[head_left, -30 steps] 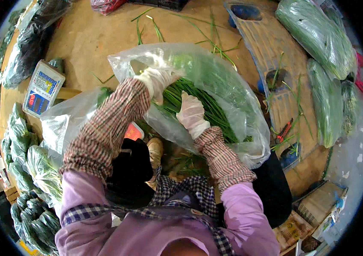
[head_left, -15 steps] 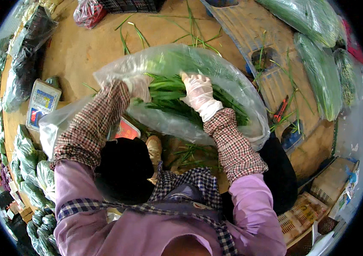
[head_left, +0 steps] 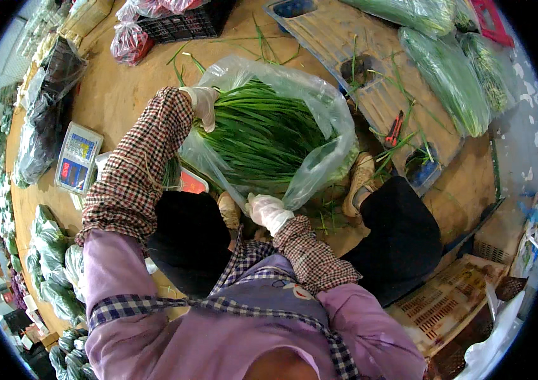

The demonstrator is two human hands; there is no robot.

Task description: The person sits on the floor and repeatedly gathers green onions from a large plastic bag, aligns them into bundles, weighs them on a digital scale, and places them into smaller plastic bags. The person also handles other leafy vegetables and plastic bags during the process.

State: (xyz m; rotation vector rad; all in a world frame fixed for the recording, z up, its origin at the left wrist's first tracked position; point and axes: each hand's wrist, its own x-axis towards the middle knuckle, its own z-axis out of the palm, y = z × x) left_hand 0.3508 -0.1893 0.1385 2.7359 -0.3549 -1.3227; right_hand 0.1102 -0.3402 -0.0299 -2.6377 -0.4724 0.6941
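Observation:
A clear plastic bag (head_left: pixel 332 120) lies spread open before me, with a thick bunch of long green garlic chives (head_left: pixel 262 136) in it. At the bag's left rim, beside the end of the bunch, my gloved left hand (head_left: pixel 203 106) is closed on the plastic, its thumb pointing down. The gloved right hand (head_left: pixel 269 212) pinches the bag's near edge, between my knees. Both hands wear thin whitish gloves. Part of the bunch is covered by the folded plastic at the right.
A worn plank with blue-edged hollows (head_left: pixel 370 69) lies to the right, bearing a red-handled cutter (head_left: pixel 394 130) and loose leaves. Bagged greens (head_left: pixel 449 79) lie beyond it. A scale (head_left: pixel 79 157) and bagged vegetables (head_left: pixel 50 253) are at the left; a black crate (head_left: pixel 183 24) stands ahead.
My right hand has left the chives and come down to the bag's near edge. The bag is now opened wider, showing more of the bunch. My left hand has shifted slightly up.

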